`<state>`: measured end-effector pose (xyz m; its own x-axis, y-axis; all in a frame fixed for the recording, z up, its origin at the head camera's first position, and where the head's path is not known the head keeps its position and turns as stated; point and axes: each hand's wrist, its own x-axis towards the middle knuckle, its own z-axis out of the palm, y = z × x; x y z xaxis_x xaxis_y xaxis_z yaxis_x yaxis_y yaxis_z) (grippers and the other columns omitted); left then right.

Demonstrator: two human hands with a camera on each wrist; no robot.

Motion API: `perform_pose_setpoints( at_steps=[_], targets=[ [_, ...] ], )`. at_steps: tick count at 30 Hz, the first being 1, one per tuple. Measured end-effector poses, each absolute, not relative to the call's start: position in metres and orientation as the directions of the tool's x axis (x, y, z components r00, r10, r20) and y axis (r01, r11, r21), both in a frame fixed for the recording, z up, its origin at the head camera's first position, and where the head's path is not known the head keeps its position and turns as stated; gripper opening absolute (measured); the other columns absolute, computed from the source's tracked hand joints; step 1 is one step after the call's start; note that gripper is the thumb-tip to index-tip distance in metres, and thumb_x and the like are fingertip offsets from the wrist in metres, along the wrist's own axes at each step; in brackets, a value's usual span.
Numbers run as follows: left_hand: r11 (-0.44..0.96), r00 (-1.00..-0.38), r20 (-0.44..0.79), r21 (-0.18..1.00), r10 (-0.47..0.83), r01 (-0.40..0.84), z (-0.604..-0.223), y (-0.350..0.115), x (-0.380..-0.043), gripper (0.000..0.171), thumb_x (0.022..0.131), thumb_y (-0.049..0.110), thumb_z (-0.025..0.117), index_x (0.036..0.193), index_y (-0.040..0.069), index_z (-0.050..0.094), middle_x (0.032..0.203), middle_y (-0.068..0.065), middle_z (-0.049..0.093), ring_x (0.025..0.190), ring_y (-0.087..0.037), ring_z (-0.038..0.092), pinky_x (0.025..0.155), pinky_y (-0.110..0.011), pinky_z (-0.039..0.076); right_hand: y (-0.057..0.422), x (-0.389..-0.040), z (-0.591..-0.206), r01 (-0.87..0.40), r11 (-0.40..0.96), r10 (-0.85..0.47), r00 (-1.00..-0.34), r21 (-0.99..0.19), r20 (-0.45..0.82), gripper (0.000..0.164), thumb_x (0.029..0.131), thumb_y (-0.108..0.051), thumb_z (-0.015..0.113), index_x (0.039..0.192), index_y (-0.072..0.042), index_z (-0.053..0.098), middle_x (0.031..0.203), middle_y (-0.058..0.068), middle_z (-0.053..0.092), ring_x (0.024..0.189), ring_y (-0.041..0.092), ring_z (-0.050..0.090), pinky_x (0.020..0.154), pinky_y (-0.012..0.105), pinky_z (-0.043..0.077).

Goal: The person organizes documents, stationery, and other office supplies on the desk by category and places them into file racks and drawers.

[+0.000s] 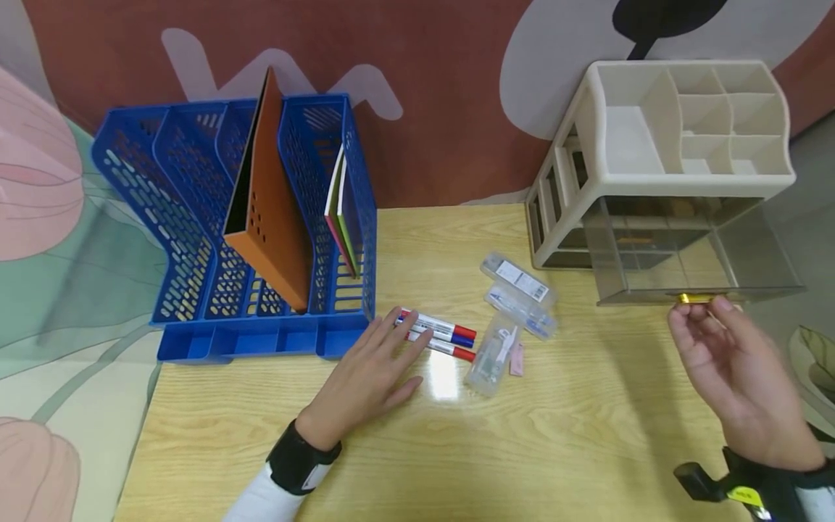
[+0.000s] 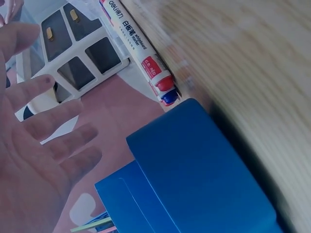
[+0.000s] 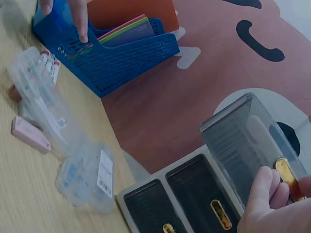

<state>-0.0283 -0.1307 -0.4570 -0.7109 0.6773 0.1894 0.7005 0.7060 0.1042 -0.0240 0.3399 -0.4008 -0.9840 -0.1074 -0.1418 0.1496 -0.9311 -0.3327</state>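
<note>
My right hand pinches the gold handle of a clear smoky drawer, which is pulled out of the white desktop organizer. The right wrist view shows fingers and thumb at that handle. My left hand is spread, fingers straight, over the left ends of several whiteboard markers with red and blue caps. In the left wrist view the palm faces the camera, holding nothing, apart from the marker. Whether any fingertip touches a marker in the head view, I cannot tell.
A blue file rack at left holds an orange folder and thin booklets. Between the hands lie clear plastic cases and a pink eraser. The organizer's top has small compartments.
</note>
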Motion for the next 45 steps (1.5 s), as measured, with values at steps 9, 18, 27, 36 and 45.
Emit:
perform_pose_setpoints(
  at_steps=[9, 18, 27, 36, 45],
  targets=[
    [0.715, -0.722, 0.194, 0.116, 0.665, 0.690, -0.455, -0.123, -0.035, 0.072, 0.096, 0.040, 0.071, 0.157, 0.015, 0.044, 0.162, -0.015, 0.044, 0.150, -0.039, 0.041, 0.122, -0.053, 0.037, 0.324, -0.022, -0.413, 0.138, -0.848, -0.120, -0.990, -0.512, -0.067, 0.042, 0.111, -0.004, 0.028, 0.107, 0.007, 0.069, 0.110, 0.018, 0.070, 0.106, 0.034, 0.068, 0.097, 0.042, 0.059],
    [0.742, -0.754, 0.168, 0.140, 0.635, 0.656, -0.456, -0.112, -0.042, 0.071, 0.098, 0.039, 0.068, 0.158, 0.011, 0.042, 0.159, -0.017, 0.046, 0.147, -0.040, 0.044, 0.124, -0.050, 0.033, 0.307, -0.021, -0.433, 0.161, -0.789, -0.164, -0.985, -0.592, -0.050, 0.043, 0.110, 0.002, 0.026, 0.108, 0.006, 0.069, 0.112, 0.017, 0.072, 0.107, 0.032, 0.069, 0.095, 0.040, 0.059],
    [0.805, -0.821, 0.021, 0.184, 0.570, 0.564, -0.460, -0.102, -0.046, 0.066, 0.097, 0.035, 0.071, 0.153, 0.009, 0.047, 0.159, -0.018, 0.047, 0.148, -0.040, 0.042, 0.123, -0.052, 0.035, 0.286, -0.026, -0.447, 0.202, -0.484, -0.184, -0.975, -0.851, -0.126, 0.032, 0.109, 0.002, 0.035, 0.116, -0.003, 0.066, 0.113, 0.005, 0.072, 0.103, 0.018, 0.071, 0.088, 0.028, 0.060],
    [0.798, -0.816, 0.046, 0.182, 0.577, 0.575, -0.469, -0.092, -0.047, 0.035, 0.103, 0.025, 0.064, 0.136, 0.015, 0.067, 0.150, -0.019, 0.055, 0.136, -0.039, 0.054, 0.116, -0.050, 0.045, 0.260, -0.045, -0.456, 0.254, -0.256, -0.246, -0.950, -0.933, -0.191, 0.017, 0.108, -0.004, 0.047, 0.120, -0.005, 0.060, 0.114, 0.003, 0.070, 0.102, 0.012, 0.071, 0.091, 0.025, 0.059],
    [0.786, -0.809, 0.110, 0.193, 0.578, 0.588, -0.475, -0.090, -0.048, 0.026, 0.102, 0.017, 0.065, 0.127, 0.012, 0.071, 0.124, -0.017, 0.063, 0.113, -0.030, 0.058, 0.095, -0.042, 0.056, 0.234, -0.065, -0.460, 0.232, -0.113, -0.255, -0.947, -0.966, -0.197, 0.015, 0.106, -0.011, 0.056, 0.119, -0.007, 0.063, 0.113, 0.000, 0.072, 0.101, 0.009, 0.071, 0.090, 0.025, 0.060]
  ],
)
